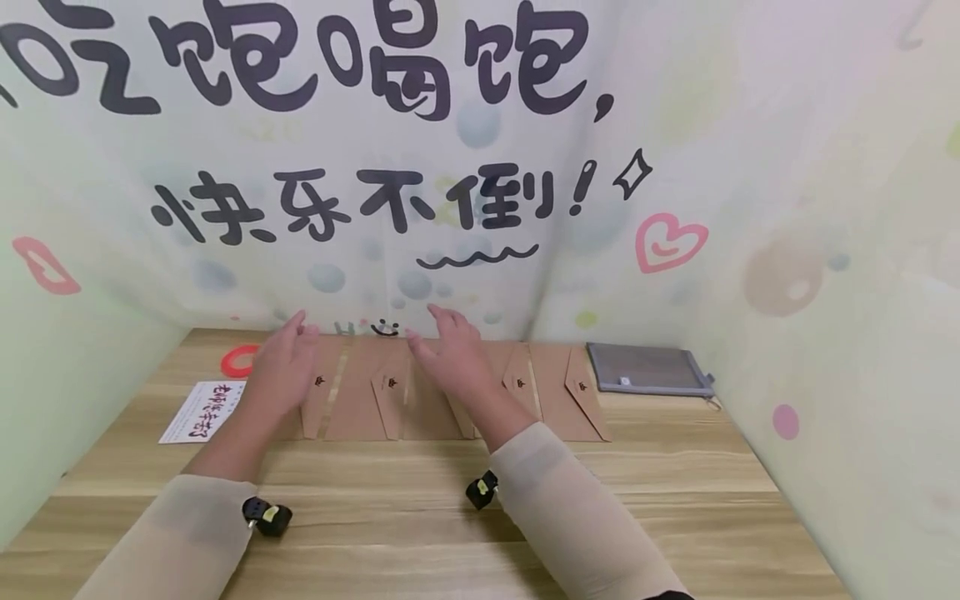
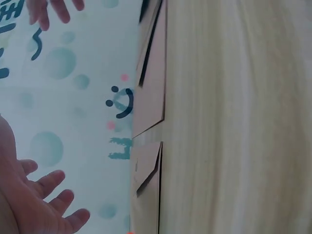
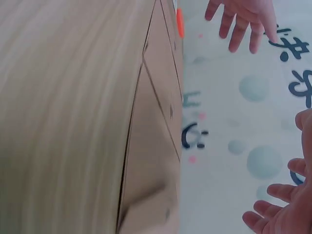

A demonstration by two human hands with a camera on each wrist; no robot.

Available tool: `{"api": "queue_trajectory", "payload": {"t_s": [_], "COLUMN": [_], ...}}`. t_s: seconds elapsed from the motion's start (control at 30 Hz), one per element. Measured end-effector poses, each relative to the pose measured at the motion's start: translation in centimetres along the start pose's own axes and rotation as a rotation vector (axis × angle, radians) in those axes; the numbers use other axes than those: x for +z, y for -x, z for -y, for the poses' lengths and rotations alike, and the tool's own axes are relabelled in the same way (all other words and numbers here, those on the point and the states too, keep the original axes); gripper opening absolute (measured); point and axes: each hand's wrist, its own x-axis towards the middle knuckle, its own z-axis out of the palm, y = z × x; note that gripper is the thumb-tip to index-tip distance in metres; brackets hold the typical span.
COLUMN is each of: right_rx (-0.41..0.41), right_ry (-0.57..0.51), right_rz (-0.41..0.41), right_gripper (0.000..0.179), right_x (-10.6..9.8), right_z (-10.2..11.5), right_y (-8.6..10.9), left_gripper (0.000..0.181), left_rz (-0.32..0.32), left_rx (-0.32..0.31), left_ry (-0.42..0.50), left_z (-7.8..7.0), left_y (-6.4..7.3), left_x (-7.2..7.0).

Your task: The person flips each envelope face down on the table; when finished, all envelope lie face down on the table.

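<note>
Several brown kraft-paper envelopes (image 1: 360,392) lie side by side in a row along the back of the wooden table, their pointed flaps closed and bearing a small dark print. My left hand (image 1: 285,371) hovers over the left end of the row, fingers loosely extended. Over the middle envelopes is my right hand (image 1: 453,354), its fingers spread. In the left wrist view the left hand (image 2: 34,200) stands above the envelopes (image 2: 151,102) and holds nothing. The right wrist view likewise finds the right hand (image 3: 287,200) free of any object, apart from the envelopes (image 3: 151,117).
At the left lie a red ring (image 1: 238,361) and a white card (image 1: 197,415) with dark red writing. A grey zip pouch (image 1: 648,369) rests at the back right. A printed cloth wall (image 1: 480,292) rises directly behind the table (image 1: 390,517).
</note>
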Motion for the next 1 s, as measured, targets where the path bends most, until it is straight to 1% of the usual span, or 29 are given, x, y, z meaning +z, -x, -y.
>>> {"api": "queue_trajectory", "payload": {"t_s": [0.1,0.17,0.33,0.4,0.57,0.6,0.67,0.8,0.9,1.0], "right_rx": [-0.009,-0.018,-0.015,-0.007,-0.004,-0.003,-0.001,-0.013,-0.017,0.001], "right_ry": [-0.065,-0.111,-0.262,-0.303,-0.358,-0.372,-0.398,-0.469,-0.505,-0.524], "right_rz": [0.012,0.029,0.082,0.098,0.141,0.149,0.164,0.189,0.202,0.213], "right_gripper": [0.068,0.067,0.064,0.061,0.059,0.058,0.057,0.053,0.049,0.048], "right_x": [0.9,1.7,3.4,4.0,5.1,5.4,5.9,7.2,8.2,9.1], "right_z": [1.0,1.6,2.5,2.7,3.3,3.5,3.9,4.8,5.5,6.0], "right_y": [0.0,-0.1,0.0,0.1,0.4,0.5,0.5,0.2,-0.1,-0.3], "left_gripper": [0.080,0.080,0.079,0.078,0.076,0.076,0.076,0.077,0.076,0.069], "left_rz": [0.024,0.029,0.026,0.024,0.039,0.047,0.061,0.101,0.112,0.102], "left_rx": [-0.035,-0.049,-0.056,-0.055,-0.105,-0.125,-0.143,-0.189,-0.201,-0.205], "left_ry": [0.037,0.031,0.047,0.061,0.077,0.086,0.112,0.160,0.156,0.127], "left_z": [0.5,0.8,1.5,1.8,3.2,3.4,3.9,4.2,4.6,5.0], "left_y": [0.5,0.9,1.7,1.9,2.0,2.0,2.0,2.1,2.1,1.9], "left_x": [-0.7,-1.2,-1.9,-2.0,-1.9,-2.0,-2.1,-2.2,-2.1,-2.0]}}
